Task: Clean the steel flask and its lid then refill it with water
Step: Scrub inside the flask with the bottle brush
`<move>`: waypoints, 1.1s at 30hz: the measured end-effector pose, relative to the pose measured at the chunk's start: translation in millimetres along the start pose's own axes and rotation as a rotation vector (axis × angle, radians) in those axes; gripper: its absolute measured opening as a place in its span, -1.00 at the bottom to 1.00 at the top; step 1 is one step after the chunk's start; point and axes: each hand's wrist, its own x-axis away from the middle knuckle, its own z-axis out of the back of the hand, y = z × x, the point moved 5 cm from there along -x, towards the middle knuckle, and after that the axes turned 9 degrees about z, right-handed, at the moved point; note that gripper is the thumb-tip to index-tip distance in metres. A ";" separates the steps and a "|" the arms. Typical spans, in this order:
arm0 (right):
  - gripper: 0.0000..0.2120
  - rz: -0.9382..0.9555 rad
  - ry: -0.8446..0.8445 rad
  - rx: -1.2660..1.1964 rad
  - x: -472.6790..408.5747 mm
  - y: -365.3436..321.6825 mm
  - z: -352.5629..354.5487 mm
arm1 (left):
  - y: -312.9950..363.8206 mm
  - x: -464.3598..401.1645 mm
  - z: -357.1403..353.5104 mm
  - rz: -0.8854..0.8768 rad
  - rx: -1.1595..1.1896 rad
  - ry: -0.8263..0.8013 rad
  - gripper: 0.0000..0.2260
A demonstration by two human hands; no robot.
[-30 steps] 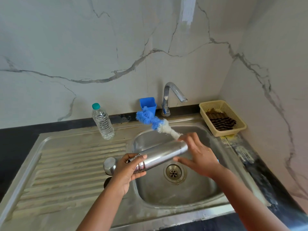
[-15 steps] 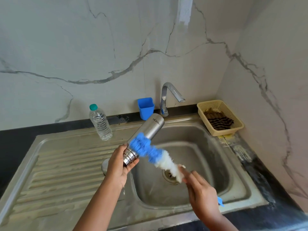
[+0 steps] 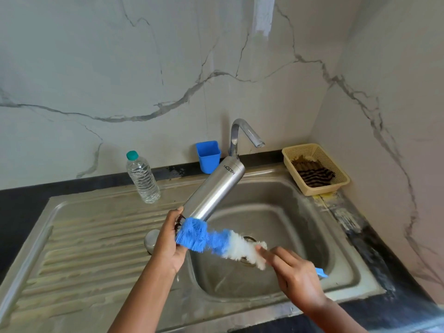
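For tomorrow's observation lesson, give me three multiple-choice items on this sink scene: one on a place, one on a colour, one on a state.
1. Where does the plastic water bottle stand?
A. in the basin
B. on the drainboard, left of the blue cup
C. inside the yellow basket

2. What colours are the bottle brush bristles?
A. blue and white
B. red and black
C. all green

3. How is the steel flask held?
A. standing upright in the sink
B. lying flat on the counter
C. tilted, mouth end in the left hand

Answers: 1 B, it stands on the drainboard left of the blue cup. 2 A, the tip is blue, the part nearer the right hand white. 3 C, the left hand grips the mouth end, base pointing up towards the tap.
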 end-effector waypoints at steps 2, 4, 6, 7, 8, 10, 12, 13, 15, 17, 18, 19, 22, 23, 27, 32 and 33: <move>-0.62 -0.078 0.059 -0.011 1.3 8.8 -1.6 | 1.8 0.4 0.0 -0.016 0.006 -0.006 -0.89; -0.68 -0.319 0.191 -0.032 1.8 28.4 2.7 | 2.1 0.2 0.1 -0.026 0.009 -0.009 -0.89; -0.61 -0.476 0.248 -0.017 5.1 44.4 5.6 | 0.0 0.0 -0.2 -0.017 0.007 -0.007 -0.87; -0.59 -0.468 0.246 -0.014 5.4 45.1 6.3 | -2.0 0.0 -0.7 -0.009 0.006 -0.005 -0.86; -0.62 -0.401 0.227 -0.025 4.2 40.1 7.2 | -4.0 -0.7 -0.9 -0.001 0.003 -0.001 -0.86; -0.70 -0.170 0.124 -0.030 0.6 20.5 7.2 | -8.4 -2.1 -2.2 0.016 -0.020 -0.008 -0.87; -0.70 -0.052 0.052 -0.017 1.4 12.5 3.6 | -11.1 -4.3 -1.6 0.024 -0.057 -0.012 -0.88; -0.70 -0.098 0.063 -0.021 1.8 16.1 3.4 | -11.2 -5.3 -1.2 0.018 -0.066 -0.011 -0.88; -0.64 -0.328 0.166 -0.022 2.9 31.3 7.1 | -9.0 -6.6 0.2 -0.025 -0.086 -0.024 -0.88; -0.57 -0.504 0.247 0.011 5.4 45.2 12.9 | -6.5 -6.2 -1.1 -0.093 -0.143 -0.052 -0.90; -0.58 -0.521 0.256 0.028 4.7 46.4 16.3 | -5.6 -5.2 -2.4 -0.129 -0.174 -0.066 -0.88; -0.61 -0.496 0.248 0.034 2.1 43.0 19.4 | -4.8 -3.4 -4.2 -0.163 -0.198 -0.076 -0.83; -0.62 -0.267 0.128 0.004 -7.1 20.2 21.8 | -3.0 0.6 -6.4 -0.248 -0.260 -0.093 -0.69; -0.63 -0.208 0.086 0.003 -7.9 15.8 20.3 | -3.2 1.6 -6.7 -0.268 -0.272 -0.100 -0.66; -0.67 -0.296 0.094 0.071 -13.0 35.9 25.6 | -4.3 4.0 -4.2 -0.360 -0.350 -0.110 -0.57; -0.60 -0.442 0.127 0.107 -9.2 54.8 29.7 | -4.8 4.2 -0.4 -0.458 -0.441 -0.104 -0.49; -0.64 -0.363 0.117 0.090 -12.7 43.7 31.5 | -4.5 3.6 0.0 -0.468 -0.439 -0.100 -0.48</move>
